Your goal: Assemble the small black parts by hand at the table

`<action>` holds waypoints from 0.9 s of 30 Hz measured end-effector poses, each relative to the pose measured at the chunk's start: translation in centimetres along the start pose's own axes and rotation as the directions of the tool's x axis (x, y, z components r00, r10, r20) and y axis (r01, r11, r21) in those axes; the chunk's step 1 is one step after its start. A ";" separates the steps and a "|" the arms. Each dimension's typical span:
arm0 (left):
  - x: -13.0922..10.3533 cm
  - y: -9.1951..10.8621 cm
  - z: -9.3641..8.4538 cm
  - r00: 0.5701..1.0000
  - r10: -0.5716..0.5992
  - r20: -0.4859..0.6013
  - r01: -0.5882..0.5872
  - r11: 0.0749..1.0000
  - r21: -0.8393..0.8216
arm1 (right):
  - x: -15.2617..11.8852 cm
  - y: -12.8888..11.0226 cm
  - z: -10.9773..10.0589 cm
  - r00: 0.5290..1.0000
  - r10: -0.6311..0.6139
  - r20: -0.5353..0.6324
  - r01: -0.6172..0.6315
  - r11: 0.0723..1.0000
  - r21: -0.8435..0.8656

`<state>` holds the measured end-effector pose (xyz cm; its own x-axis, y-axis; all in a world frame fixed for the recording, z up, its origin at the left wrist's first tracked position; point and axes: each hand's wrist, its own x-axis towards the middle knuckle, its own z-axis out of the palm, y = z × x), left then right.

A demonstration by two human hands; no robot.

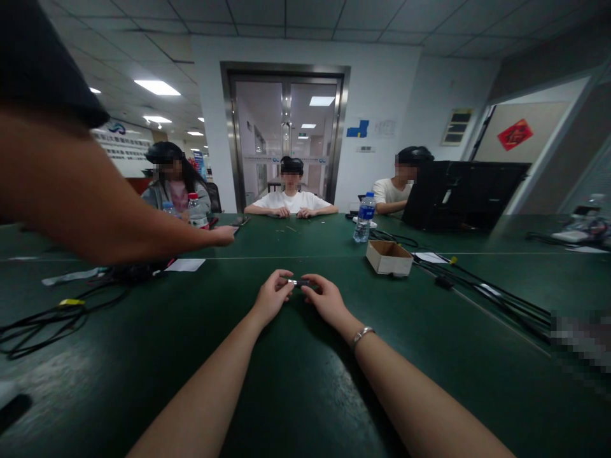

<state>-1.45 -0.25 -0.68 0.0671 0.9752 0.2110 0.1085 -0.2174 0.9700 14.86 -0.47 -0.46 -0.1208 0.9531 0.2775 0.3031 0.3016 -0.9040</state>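
Over the middle of the green table (pixel 191 356), my left hand (pixel 274 298) and my right hand (pixel 329 300) meet at a small dark bar with a shiny silver end (pixel 300 282). Its exact kind is too small to make out. The left fingers close round its silver end, while the right thumb and fingers pinch the dark end. Both forearms reach forward from the near edge, and a silver bracelet (pixel 363 337) circles my right wrist. Part of the bar is hidden by my fingertips.
Another person's arm (pixel 119 216) reaches in from the left. An open cardboard box (pixel 389 259) and a water bottle (pixel 365 219) stand ahead on the right. Black cables (pixel 501 302) run along the right; more cables (pixel 62 318) lie left. Several people sit across the table.
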 end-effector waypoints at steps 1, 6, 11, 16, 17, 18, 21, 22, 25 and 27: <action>0.0 0.0 0.0 1.000 0.010 0.007 -0.010 1.000 -0.001 | 0.0 0.0 0.0 1.000 -0.002 0.002 0.002 1.000 -0.003; 0.1 -0.1 -0.1 1.000 -0.018 0.004 0.018 1.000 0.004 | -0.1 -0.2 0.0 1.000 -0.001 0.016 0.002 1.000 -0.028; 0.3 -0.3 -0.1 0.999 -0.026 -0.026 0.029 0.991 0.131 | -0.2 -0.8 0.0 1.000 0.003 0.014 -0.003 0.999 -0.033; 0.4 -0.6 -0.1 0.999 -0.035 -0.041 0.043 0.977 0.210 | -0.4 -0.9 -0.1 1.000 0.003 0.019 -0.002 1.000 -0.027; 0.4 -0.7 0.0 0.998 -0.036 -0.045 0.045 0.975 0.219 | -0.4 -0.8 -0.1 1.000 0.000 0.019 0.000 1.000 -0.026; 0.4 -0.8 0.0 0.998 -0.034 -0.047 0.044 0.974 0.220 | -0.3 -0.7 -0.1 1.000 -0.002 0.018 0.003 1.000 -0.024; 0.3 -0.7 0.1 0.999 -0.018 -0.036 0.024 0.984 0.179 | -0.2 -0.3 0.0 1.000 0.000 0.013 0.000 1.000 -0.016; 0.2 -0.6 0.1 1.000 -0.011 -0.029 0.015 0.988 0.154 | -0.1 -0.2 0.0 1.000 0.005 0.011 -0.005 1.000 -0.008; -0.1 -0.2 0.1 1.000 0.013 0.006 -0.014 0.995 0.099 | 0.1 0.1 0.0 1.000 0.017 0.007 -0.017 1.000 0.024; -0.2 -0.1 0.0 0.999 0.027 0.030 -0.030 0.995 0.091 | 0.1 0.1 0.0 1.000 0.021 0.004 -0.021 0.999 0.032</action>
<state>-1.48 -0.43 -0.78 0.1000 0.9671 0.2338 0.1960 -0.2495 0.9483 14.84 -0.30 -0.54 -0.1185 0.9592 0.2568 0.2750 0.2802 -0.9197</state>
